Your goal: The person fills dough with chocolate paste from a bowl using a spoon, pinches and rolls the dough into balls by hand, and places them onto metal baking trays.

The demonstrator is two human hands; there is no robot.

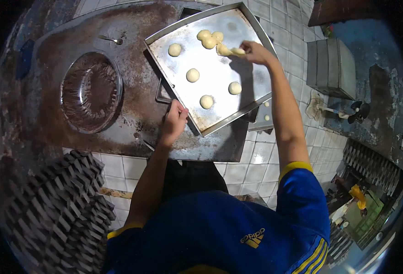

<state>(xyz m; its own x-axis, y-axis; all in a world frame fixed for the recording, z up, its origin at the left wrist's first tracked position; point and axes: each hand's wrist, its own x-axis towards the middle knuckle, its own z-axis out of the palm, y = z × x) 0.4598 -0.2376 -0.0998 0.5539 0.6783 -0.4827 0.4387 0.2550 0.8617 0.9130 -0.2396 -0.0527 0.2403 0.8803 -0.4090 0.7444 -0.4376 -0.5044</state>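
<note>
Four balls apart, one piece stretched

In the upper middle of the frame, the stretched dough [229, 51] runs from the clump [208, 42] rightward to the right hand [255, 52], its long axis nearly level. That grip is closed, fingertips pinching the far end. The left hand [176, 119] is closed on the lower-left rim of the tray [219, 119], which sits tilted, its right side past the edge of the bench [139, 77]. Bare metal separates the four single balls [192, 75]; the bowl [91, 92] stands well apart, left.
</note>
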